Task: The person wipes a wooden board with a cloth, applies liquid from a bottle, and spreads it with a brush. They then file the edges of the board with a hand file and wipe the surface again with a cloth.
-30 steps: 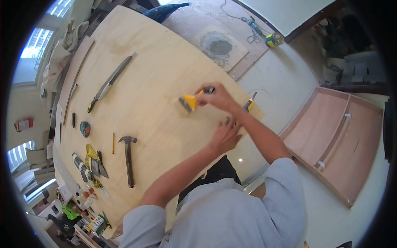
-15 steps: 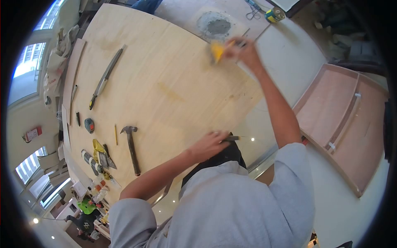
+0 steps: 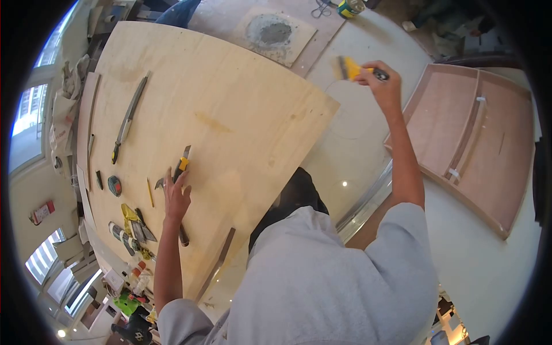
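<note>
My right hand [image 3: 383, 86] grips a paint brush [image 3: 351, 68] with a yellow and black handle, raised beyond the right corner of the wooden board [image 3: 230, 86]. Its bristles point left and touch nothing. My left hand [image 3: 176, 197] is over the board with its fingers round a yellow and black utility knife [image 3: 181, 165], whose blade points up and away from me. Beneath that hand lies a hammer [image 3: 183, 234], partly covered by it. A pencil [image 3: 150, 192] rests just left of the hammer.
A handsaw [image 3: 130, 115], a tape measure [image 3: 114, 186] and several scrapers [image 3: 139, 224] lie on the board's left part. Grey mix [image 3: 269, 30] sits on a panel behind. A wooden tray-like frame [image 3: 471, 138] is at the right, a tin [image 3: 350, 8] at the top.
My left hand has moved left from beside my body to over the hammer, with the knife. My right hand has lifted the brush right, off the board. The view has shifted.
</note>
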`<state>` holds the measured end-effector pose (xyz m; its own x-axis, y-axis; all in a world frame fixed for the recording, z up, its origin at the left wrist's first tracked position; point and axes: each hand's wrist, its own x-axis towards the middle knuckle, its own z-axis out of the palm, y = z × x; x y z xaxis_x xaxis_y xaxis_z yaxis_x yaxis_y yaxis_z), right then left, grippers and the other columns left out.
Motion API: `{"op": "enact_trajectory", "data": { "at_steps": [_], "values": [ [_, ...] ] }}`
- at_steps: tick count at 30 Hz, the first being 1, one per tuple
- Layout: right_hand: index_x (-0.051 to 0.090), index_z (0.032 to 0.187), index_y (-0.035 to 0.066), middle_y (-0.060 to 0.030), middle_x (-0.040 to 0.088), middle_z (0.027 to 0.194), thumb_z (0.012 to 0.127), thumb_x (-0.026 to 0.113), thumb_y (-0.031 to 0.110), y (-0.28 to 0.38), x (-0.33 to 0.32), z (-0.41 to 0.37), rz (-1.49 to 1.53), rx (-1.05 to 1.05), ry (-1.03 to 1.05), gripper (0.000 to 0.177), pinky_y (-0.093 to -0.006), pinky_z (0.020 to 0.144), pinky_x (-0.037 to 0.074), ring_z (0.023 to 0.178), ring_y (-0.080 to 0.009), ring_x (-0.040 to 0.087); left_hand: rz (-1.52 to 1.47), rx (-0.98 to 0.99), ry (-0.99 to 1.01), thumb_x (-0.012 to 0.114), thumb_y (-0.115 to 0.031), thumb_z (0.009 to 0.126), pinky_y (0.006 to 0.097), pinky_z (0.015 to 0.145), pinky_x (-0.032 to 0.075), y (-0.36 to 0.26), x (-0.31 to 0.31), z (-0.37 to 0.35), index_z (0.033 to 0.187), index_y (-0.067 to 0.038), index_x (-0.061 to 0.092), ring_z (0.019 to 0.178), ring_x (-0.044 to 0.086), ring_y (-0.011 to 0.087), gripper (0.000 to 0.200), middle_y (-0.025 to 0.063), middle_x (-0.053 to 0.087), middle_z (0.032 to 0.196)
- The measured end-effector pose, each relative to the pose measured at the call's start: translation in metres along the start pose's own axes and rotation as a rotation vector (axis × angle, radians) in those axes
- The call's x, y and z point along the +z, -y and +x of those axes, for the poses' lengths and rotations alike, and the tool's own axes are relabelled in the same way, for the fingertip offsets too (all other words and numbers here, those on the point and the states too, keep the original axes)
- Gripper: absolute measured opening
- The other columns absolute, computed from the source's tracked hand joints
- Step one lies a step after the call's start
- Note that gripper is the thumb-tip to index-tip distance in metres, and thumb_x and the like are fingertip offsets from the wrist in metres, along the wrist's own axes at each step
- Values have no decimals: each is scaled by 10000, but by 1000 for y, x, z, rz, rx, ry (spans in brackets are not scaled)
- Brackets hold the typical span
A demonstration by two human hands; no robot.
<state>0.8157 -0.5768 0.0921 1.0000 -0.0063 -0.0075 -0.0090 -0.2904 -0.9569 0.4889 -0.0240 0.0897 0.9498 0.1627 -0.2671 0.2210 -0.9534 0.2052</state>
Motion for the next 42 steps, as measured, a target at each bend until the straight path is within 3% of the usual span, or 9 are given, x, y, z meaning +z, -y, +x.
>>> {"op": "enact_trajectory", "data": {
  "at_steps": [5,9,12,18,21,24,32,37,42],
  "values": [
    [746,1018,-42,-138,765,862,923,763,54,19,25,-91,162,287,688,135,-327,753,657,808,-210,783,-256,-25,42,703,-5,945,407,1019,533,-36,-48,3,1324,-70,706,1286,641,373,385,206,592,1493],
    [738,986,-41,-121,756,813,925,729,29,-31,-10,-26,175,123,168,94,-290,710,644,734,-180,766,-302,-90,-128,738,-145,978,373,736,560,-47,-85,-29,1141,-33,782,768,734,257,202,146,735,804],
    [738,1035,11,-76,763,850,913,713,1,14,8,-11,-68,-135,-14,125,-273,701,615,761,-147,763,-20,-273,-93,784,-231,950,364,601,481,-87,-141,-61,1159,-71,798,616,623,227,263,135,691,752],
    [739,973,13,-99,771,917,881,806,70,39,195,-110,151,149,1206,127,-316,733,625,800,-169,769,136,-50,-148,798,-213,908,461,1011,452,-96,-178,-105,1333,-111,744,1189,619,338,440,136,738,1210],
    [765,944,3,-101,763,846,836,830,75,-22,214,4,483,25,751,145,-316,698,638,751,-179,765,55,-209,-184,768,-127,926,474,1183,411,-69,-179,-156,1373,-72,706,1379,567,388,455,185,646,1442],
    [764,928,12,-97,775,863,902,758,91,-11,167,105,-195,-384,-224,83,-301,688,620,722,-155,755,-6,-368,-249,754,-76,924,473,1168,430,-54,-177,-221,1364,-68,707,1396,556,389,442,184,648,1445],
    [746,1033,-55,-137,750,861,931,766,31,36,186,-56,331,175,804,135,-340,728,669,749,-223,779,-156,-530,-386,653,94,927,414,1085,517,-87,-144,-263,1379,-104,709,1382,600,336,497,140,528,1604],
    [713,973,-54,-205,779,887,945,721,39,2,71,16,110,13,47,97,-364,681,683,729,-266,797,-345,-676,-537,688,67,953,258,669,588,-97,-133,-327,1313,-38,732,1027,745,169,377,114,639,1478],
    [723,1035,-51,-165,763,907,930,735,53,41,67,-96,284,155,509,148,-377,729,678,753,-274,790,-299,-627,-808,743,-106,1011,222,553,426,-93,-89,-367,1224,-39,780,610,520,37,226,1,675,811]
  ]
}}
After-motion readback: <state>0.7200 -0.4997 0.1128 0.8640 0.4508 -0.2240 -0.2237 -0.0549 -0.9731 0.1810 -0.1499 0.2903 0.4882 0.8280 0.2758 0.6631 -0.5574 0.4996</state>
